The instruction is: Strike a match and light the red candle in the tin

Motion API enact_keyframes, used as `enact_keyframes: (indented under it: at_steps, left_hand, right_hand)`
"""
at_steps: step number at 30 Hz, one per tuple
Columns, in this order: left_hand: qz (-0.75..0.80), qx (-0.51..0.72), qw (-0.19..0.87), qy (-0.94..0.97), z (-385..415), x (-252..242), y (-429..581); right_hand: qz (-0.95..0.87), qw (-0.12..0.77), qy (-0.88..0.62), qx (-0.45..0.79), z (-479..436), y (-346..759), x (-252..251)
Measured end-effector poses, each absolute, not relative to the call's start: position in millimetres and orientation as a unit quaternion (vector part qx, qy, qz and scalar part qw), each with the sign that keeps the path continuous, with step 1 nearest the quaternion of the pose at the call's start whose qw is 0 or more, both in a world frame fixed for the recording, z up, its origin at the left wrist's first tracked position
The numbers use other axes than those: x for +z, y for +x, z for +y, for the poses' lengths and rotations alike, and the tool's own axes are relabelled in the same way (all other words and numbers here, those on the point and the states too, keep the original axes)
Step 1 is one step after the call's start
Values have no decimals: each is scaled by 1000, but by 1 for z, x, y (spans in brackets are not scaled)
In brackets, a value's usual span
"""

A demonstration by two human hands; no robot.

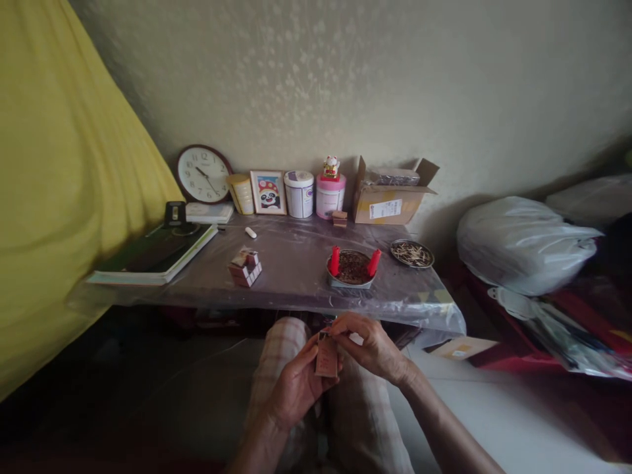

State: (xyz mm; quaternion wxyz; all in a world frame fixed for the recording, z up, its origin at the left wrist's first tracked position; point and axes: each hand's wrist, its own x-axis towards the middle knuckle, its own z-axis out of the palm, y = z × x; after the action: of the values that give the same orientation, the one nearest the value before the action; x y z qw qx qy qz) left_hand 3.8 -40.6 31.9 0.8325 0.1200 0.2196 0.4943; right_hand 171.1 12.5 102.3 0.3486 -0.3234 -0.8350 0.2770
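Note:
Over my lap, my left hand [301, 385] is wrapped round a small brown matchbox [326, 359] with red lettering. Its upper end looks dark, as if slid open. My right hand [368, 345] pinches at that upper end; what lies between its fingertips is too small to make out. Beyond the hands, on the table, stands an oval tin [351, 285] of dark grains with two red candles [374, 262] upright at its sides. A round dish [412, 253] of matchsticks sits to its right. On the left is a stack of small matchboxes [245, 268].
The plastic-covered table [296, 289] carries a large book [153, 257], a clock [203, 174], a framed panda picture [268, 192], two canisters [299, 195] and an open cardboard box [392, 201] along the wall. A yellow curtain [64, 164] hangs left; plastic bags [526, 240] lie right.

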Motion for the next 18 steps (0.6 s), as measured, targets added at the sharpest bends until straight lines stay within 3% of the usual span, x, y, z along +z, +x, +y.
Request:
enact_keyframes:
  at_steps: [18]
  left_hand:
    - [222,507,826,105,-27,52,6]
  right_hand:
    - [-802,416,-319,286,20,165,108]
